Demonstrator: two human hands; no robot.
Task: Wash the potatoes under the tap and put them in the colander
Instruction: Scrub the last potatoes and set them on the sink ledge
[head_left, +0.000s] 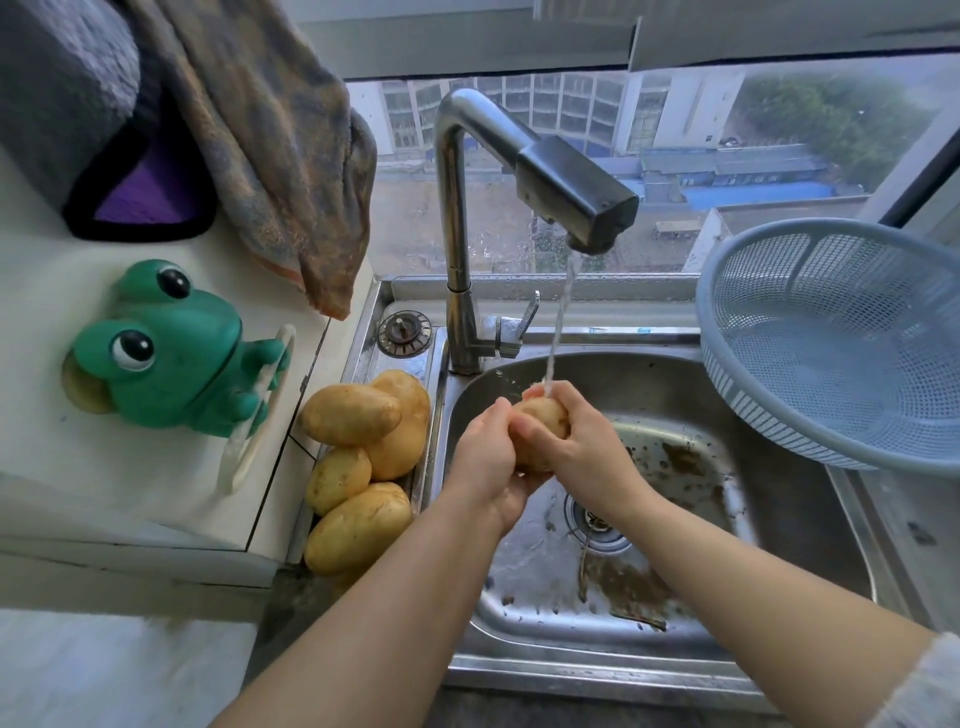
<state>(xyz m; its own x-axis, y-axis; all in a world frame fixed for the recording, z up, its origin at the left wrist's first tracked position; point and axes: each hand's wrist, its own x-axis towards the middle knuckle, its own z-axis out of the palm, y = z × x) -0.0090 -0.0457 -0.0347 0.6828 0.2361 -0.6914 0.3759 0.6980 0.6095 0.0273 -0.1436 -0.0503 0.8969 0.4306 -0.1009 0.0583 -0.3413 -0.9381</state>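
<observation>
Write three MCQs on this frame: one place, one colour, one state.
1. Where is the colander?
A. right of the sink basin
B. inside it
C. left of it

2. What colour is the colander?
A. green
B. red
C. pale blue

3. The tap is:
A. off
B. running onto a potato held by the left hand and right hand
C. running onto nothing

Key: 1 A, it leans at the basin's right edge. 2 C, its mesh and rim are pale blue. 3 B, the stream lands on the potato that both hands grip.
</observation>
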